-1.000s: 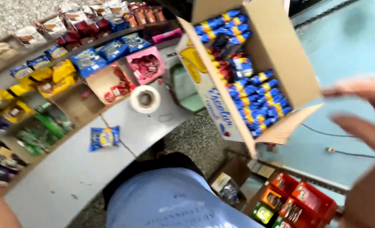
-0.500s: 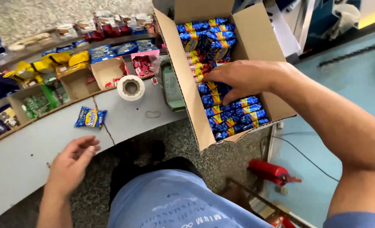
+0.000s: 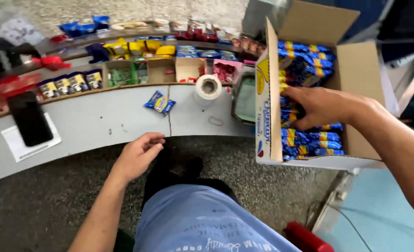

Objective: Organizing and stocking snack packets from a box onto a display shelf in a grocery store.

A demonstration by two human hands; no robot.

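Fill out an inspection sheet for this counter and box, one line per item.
Surface: curved grey counter, bare along its front edge.
Job's things: open cardboard box packed with blue snack packs; one loose blue pack lies on the counter.
Clutter: roll of tape, black phone on white paper, rubber band.
Hands: right hand is inside the box, on the packs; left hand hangs open, clear of the counter edge, holding nothing.
Cables: one thin cable on the blue floor.
Surroundings: shelf trays of sweets behind the counter; red object by the floor.
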